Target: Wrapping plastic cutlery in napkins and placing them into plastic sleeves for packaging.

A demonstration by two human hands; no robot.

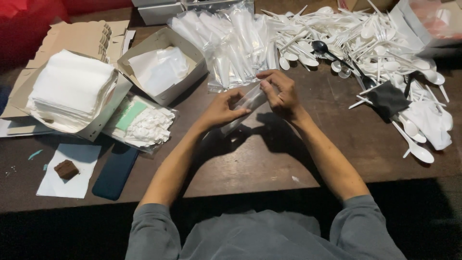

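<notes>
Hands [219, 110] [281, 94] | both grips clamped on clear sleeve [245, 107] | contents unclear (glare, fingers cover it)

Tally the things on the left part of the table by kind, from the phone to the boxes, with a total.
Open cardboard boxes holding white sheets: 2, the napkin box and the smaller box
Clear bag of white pieces: 1
Dark blue phone: 1
Brown block: 1
White paper sheet under the block: 1
Total: 6
</notes>
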